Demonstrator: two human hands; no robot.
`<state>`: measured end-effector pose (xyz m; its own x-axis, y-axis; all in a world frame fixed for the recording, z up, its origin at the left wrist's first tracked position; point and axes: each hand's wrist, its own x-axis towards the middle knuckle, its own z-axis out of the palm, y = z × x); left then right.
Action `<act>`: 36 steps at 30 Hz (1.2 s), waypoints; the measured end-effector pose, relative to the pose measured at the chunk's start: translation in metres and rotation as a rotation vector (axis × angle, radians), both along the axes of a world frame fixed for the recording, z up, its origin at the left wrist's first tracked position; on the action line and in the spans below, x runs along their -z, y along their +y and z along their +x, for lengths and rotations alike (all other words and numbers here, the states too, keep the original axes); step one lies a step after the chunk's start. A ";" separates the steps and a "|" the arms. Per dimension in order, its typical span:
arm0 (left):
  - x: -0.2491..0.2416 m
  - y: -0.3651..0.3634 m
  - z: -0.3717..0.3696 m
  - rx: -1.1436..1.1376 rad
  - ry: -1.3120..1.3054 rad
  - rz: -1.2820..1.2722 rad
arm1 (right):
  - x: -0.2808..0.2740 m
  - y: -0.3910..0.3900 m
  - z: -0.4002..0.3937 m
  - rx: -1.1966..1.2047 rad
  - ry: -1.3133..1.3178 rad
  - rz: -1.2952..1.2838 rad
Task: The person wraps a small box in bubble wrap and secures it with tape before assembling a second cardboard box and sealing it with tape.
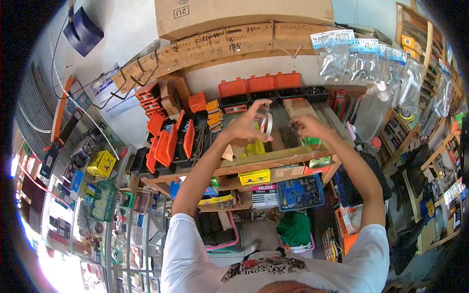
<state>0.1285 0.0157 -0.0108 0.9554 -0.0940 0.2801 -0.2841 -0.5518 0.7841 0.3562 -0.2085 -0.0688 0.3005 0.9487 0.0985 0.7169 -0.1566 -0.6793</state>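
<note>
Over the wooden shelf (254,163), my left hand (246,124) is curved around a round roll (266,124) with a pale rim, its fingers on the roll's edge. My right hand (309,128) is raised to the right of the roll, apart from it, with fingers curled; whether anything small is between them is hard to make out. A yellow item (254,147) lies below my left hand, and a green item (311,140) lies below my right hand.
Open orange cases (166,145) stand left of my hands, and more orange-lidded boxes (261,84) line the back. Plastic packets (333,58) hang at the upper right. A blue tray (300,192) sits on the lower shelf. Glass shelving (102,215) fills the left side.
</note>
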 end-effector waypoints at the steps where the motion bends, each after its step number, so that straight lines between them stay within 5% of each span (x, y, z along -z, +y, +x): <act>1: -0.001 0.002 0.000 0.001 0.007 -0.021 | -0.001 -0.004 0.007 -0.008 0.074 0.067; 3: -0.008 0.000 -0.007 -0.027 0.073 -0.041 | -0.005 -0.010 0.018 -0.023 0.219 0.200; 12: -0.003 0.005 0.005 0.068 0.122 -0.037 | -0.125 -0.024 -0.025 -0.139 -0.135 -0.249; 36: -0.007 -0.009 0.023 0.114 0.216 -0.037 | -0.120 -0.003 -0.011 -0.249 -0.249 -0.280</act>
